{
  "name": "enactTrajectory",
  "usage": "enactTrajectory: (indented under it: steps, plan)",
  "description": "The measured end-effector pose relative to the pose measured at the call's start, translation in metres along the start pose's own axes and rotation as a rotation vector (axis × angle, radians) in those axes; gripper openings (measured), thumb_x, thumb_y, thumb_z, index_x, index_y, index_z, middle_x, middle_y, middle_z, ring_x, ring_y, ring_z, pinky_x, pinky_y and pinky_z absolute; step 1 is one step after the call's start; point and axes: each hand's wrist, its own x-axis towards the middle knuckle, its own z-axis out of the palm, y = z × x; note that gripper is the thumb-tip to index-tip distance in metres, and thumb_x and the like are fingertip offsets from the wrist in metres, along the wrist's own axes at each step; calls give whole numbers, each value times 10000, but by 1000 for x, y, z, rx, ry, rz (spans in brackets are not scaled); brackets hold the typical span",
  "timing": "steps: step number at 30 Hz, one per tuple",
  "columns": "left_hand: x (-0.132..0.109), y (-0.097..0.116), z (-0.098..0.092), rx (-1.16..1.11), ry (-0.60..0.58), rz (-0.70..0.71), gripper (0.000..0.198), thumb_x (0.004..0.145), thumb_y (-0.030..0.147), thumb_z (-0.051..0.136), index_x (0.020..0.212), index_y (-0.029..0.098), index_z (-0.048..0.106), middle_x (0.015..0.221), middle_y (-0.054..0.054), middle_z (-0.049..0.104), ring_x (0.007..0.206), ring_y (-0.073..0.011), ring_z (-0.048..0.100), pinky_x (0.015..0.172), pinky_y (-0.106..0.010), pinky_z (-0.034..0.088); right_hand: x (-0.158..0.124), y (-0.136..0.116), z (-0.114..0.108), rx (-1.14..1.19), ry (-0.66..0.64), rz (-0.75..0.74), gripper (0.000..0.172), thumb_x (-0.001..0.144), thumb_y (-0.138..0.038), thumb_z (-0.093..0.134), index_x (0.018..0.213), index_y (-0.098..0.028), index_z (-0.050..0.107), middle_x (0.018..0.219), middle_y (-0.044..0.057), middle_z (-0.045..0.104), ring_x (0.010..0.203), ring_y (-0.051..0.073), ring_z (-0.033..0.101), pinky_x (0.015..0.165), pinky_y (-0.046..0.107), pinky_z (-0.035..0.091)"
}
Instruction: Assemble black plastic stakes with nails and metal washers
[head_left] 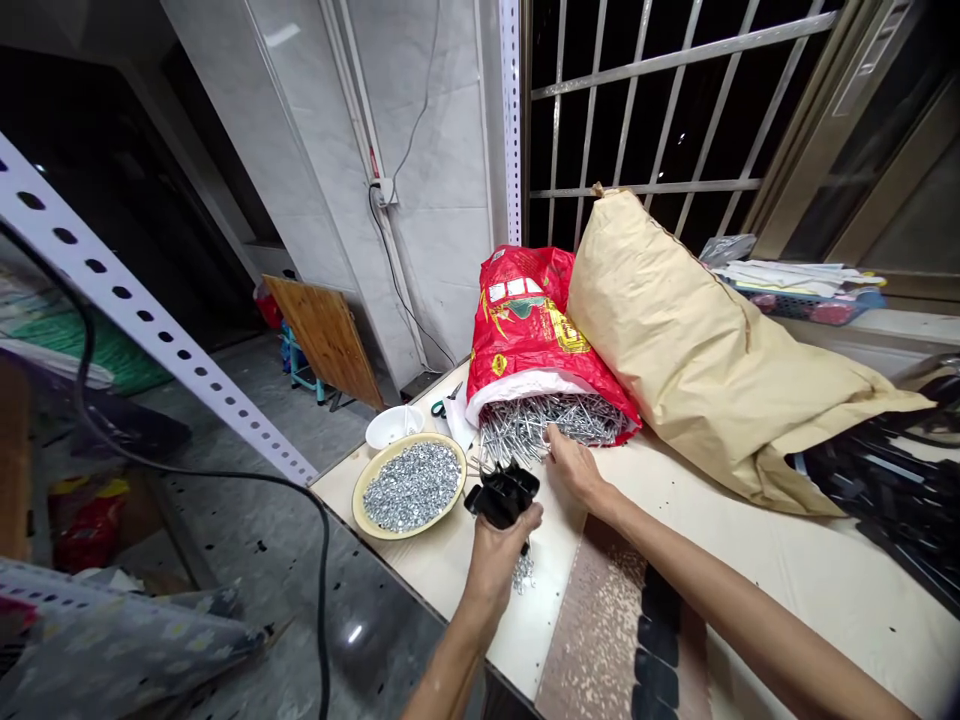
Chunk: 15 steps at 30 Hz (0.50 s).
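Left hand [499,545], at lower centre of the frame, grips a black plastic part [501,493]. Right hand [571,462] pinches long nails [551,420] spilling from the red bag [529,325] above.

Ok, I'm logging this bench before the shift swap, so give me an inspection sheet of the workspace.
Surface: pale table, loose screws by its edge.
Job's things: black plastic part held in left hand; long screws spilling from red bag.
Clutter: yellow dish of nuts, white bowl, scissors, tan sack, black parts pile.
Grippers: right hand reaching into the screws.
Cables: black cable over the floor; wall wire.
Surroundings: tiled wall, barred window, perforated shelf rail.
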Motion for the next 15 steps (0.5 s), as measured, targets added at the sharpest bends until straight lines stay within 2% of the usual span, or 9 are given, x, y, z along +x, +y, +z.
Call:
enactTrajectory:
  steps: [3,6,8,10,12,15]
  plan:
    - [6,-3,-5,16,20,6,432,601,350,764,950,117,660,886,-93,677,836,-224,615,760,-327,479,-16,8,-25,7,-90,-4,537,689,-29,467,1202,-184,448,668,-16,576,648,158,571,600,241,387]
    - [7,-1,-1,97,23,37,426,588,346,767,935,120,667,887,-92,687,876,-243,606,802,-348,456,-33,8,-58,350,-122,-43,626,725,-107,477,1323,-215,330,647,-61,537,554,120,562,546,224,431]
    - [4,1,6,130,-7,37,408,590,341,762,921,121,670,886,-90,692,873,-248,606,797,-347,453,-41,-1,-78,661,-26,-56,591,783,-190,466,1340,-231,276,673,-65,531,539,117,574,499,223,451]
    - [2,4,14,147,-47,24,379,595,330,756,903,126,673,878,-83,697,864,-247,610,783,-337,456,-46,-14,-91,832,103,-75,536,811,-266,495,1303,-229,287,683,-57,547,551,126,588,467,220,450]
    - [0,6,22,155,-78,12,361,593,322,754,893,135,677,862,-72,701,857,-246,614,774,-327,460,-50,-26,-97,876,205,-111,448,823,-312,526,1222,-221,342,714,-33,585,580,130,598,482,224,457]
    - [-2,10,28,174,-108,-1,369,590,318,755,904,143,675,866,-67,702,865,-248,616,771,-323,462,-54,-35,-96,795,294,-176,309,838,-320,541,1106,-225,419,781,-4,616,671,134,606,597,256,485]
